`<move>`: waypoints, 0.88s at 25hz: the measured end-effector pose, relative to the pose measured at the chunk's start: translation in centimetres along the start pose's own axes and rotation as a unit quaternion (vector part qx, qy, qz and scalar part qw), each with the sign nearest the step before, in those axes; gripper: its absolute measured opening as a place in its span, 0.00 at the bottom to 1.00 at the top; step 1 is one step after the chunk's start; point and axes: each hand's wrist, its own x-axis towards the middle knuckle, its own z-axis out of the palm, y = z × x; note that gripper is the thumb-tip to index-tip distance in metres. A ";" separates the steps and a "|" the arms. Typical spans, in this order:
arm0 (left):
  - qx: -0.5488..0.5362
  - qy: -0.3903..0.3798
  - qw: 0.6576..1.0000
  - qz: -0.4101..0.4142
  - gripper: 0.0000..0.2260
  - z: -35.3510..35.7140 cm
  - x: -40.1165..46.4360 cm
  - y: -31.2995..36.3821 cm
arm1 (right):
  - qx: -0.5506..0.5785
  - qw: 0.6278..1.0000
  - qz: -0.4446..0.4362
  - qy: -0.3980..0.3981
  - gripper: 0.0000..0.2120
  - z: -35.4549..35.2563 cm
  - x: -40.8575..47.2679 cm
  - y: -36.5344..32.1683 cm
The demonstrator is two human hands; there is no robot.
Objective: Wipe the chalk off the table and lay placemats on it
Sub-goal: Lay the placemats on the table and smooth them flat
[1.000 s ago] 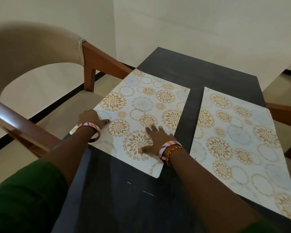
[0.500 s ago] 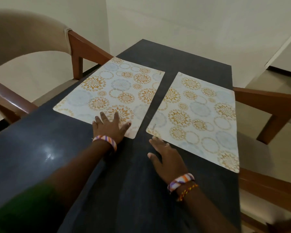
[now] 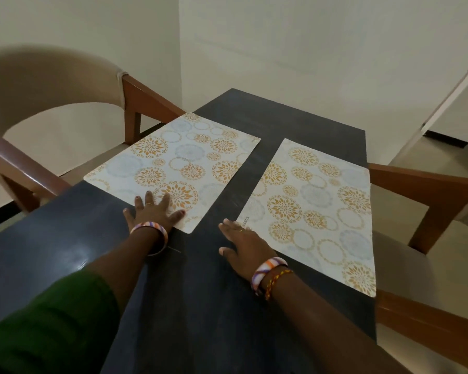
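Observation:
Two white placemats with orange and pale blue flower circles lie flat on the dark table (image 3: 200, 306). The left placemat (image 3: 179, 163) reaches the table's left edge. The right placemat (image 3: 316, 209) runs along the right edge. My left hand (image 3: 153, 211) lies flat, fingers spread, on the near edge of the left placemat. My right hand (image 3: 243, 244) rests flat on the table, its fingertips touching the near left corner of the right placemat. Neither hand holds anything. I see no chalk marks on the bare table surface.
A beige upholstered chair with a wooden frame (image 3: 52, 109) stands close at the table's left. Another wooden chair (image 3: 427, 201) stands at the right. The table's far end (image 3: 281, 109) is near a white wall.
One second ago both hands pressed the left placemat. Since then my right hand has moved over to the near corner of the right placemat and my left hand to the left mat's near edge.

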 end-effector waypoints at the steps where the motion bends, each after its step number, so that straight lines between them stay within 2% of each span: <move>1: 0.002 0.004 1.000 0.000 0.32 0.1 0.1 -0.1 | -0.006 1.000 -0.002 -0.012 0.27 0.1 1.0 -0.4; 9: -0.011 0.019 1.000 -0.001 0.31 0.7 0.3 -0.2 | -0.043 0.997 -0.013 -0.068 0.29 0.3 4.4 -1.5; 14: -0.109 0.075 0.991 0.007 0.30 -0.5 -1.8 1.2 | -0.023 0.999 -0.018 -0.043 0.28 -0.7 2.3 -0.3; 16: -0.137 0.088 0.985 0.061 0.25 -0.8 -4.5 3.5 | -0.015 0.999 -0.017 -0.032 0.28 -1.2 0.3 1.0; 18: -0.119 0.069 0.977 0.166 0.21 0.0 -8.3 7.2 | -0.015 1.000 -0.011 -0.020 0.28 -1.8 -2.4 3.0; 20: -0.075 0.040 0.962 0.258 0.21 1.4 -12.6 12.0 | -0.023 1.000 0.005 0.001 0.28 -2.5 -6.2 5.9; 22: -0.024 0.023 0.950 0.311 0.24 3.0 -16.5 17.2 | -0.023 0.999 0.031 0.018 0.29 -3.2 -10.9 9.6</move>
